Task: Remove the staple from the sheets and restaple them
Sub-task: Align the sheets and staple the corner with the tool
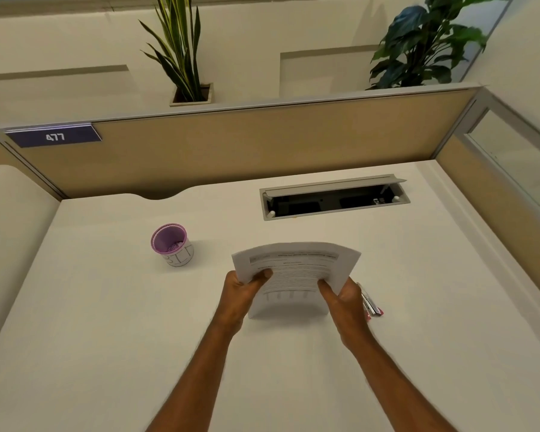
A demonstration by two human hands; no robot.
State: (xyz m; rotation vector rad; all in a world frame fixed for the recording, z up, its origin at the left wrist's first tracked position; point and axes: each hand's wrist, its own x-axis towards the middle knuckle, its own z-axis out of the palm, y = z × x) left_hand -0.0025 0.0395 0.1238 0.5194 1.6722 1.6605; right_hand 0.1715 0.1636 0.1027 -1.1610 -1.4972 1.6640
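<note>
A: Both hands grip the sheets (296,269) above the worktop (106,322), left hand (242,291) and right hand (345,299) pinching the side edges.

B: The risk: pages fanning out of line. The staple's too small to see; the tool (370,302) is possibly a stapler.

Both forearms reach forward, bare, converging toward center. Left hand (242,289) is closed in a pinch, thumb on top, fingers curled underneath. Right hand (345,296) mirrors it, thumb forward on top, fingers wrapped behind, wrists roughly level.
</note>
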